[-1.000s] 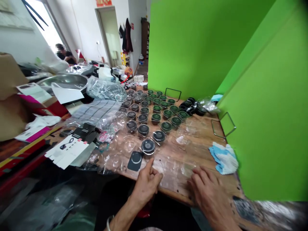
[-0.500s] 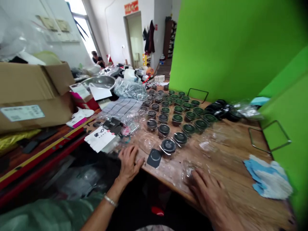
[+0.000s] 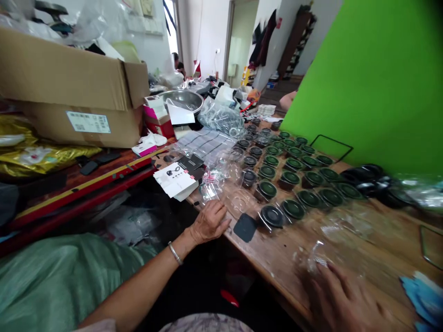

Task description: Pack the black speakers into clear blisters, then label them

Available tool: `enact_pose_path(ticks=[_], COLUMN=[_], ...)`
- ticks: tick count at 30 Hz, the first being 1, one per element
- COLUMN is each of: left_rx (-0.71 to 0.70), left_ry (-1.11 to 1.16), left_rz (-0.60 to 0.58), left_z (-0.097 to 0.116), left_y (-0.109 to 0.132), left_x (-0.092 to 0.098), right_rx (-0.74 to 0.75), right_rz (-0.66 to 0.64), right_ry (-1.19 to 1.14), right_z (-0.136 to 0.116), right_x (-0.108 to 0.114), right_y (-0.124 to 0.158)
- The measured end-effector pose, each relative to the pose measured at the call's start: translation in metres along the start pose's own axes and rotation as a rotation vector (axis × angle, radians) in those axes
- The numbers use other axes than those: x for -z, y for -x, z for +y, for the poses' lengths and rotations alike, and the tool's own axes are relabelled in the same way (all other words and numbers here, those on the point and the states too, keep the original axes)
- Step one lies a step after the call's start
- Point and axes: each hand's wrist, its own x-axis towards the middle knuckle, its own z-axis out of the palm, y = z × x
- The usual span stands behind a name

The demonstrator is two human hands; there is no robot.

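Observation:
My left hand (image 3: 209,222) rests on the table's near edge with its fingers loosely curled, holding nothing, and a metal bangle sits on the wrist. Just right of it lie a black square pad (image 3: 245,227) and crumpled clear plastic wrap (image 3: 235,200). My right hand (image 3: 341,295) is blurred at the lower right, with its fingertips at a piece of clear plastic (image 3: 317,256). Rows of round black containers with green lids (image 3: 293,209) cover the wooden table (image 3: 277,246). A container with a dark lid (image 3: 272,216) stands nearest the pad.
A green screen board (image 3: 367,78) rises along the table's far side, with a wire frame (image 3: 331,146) before it. On the left stand a cardboard box (image 3: 76,87), a steel basin (image 3: 182,100) and a bag of clear plastic pieces (image 3: 221,119). Another person's arm (image 3: 287,100) shows beyond.
The view has swung left, bringing the cardboard box into fuller sight. My left hand has moved along the table's edge, closer to the black pad. My right hand is more blurred.

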Motion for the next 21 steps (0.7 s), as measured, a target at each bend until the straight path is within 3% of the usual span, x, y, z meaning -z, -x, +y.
enact_pose_path(ticks=[3, 7, 13, 16, 21], left_rx=[-0.097, -0.17, 0.003, 0.062, 0.035], left_ry=[-0.037, -0.11, -0.177, -0.157, -0.118], left_rz=[-0.003, 0.032, 0.151, 0.128, 0.089], left_z=[-0.005, 0.0, -0.004, -0.008, -0.002], left_y=[-0.008, -0.001, 0.02, 0.018, 0.006], left_x=[0.007, 0.018, 0.013, 0.004, -0.009], right_rx=[0.038, -0.042, -0.066, -0.077, -0.128], right_rz=[-0.034, 0.1, 0.217, 0.238, 0.225], right_ry=[0.168, 0.207, 0.083, 0.01, 0.016], right_z=[-0.009, -0.034, -0.053, -0.055, -0.06], right_x=[0.003, 0.003, -0.009, -0.012, -0.008], right_y=[-0.006, -0.006, 0.001, 0.002, 0.002])
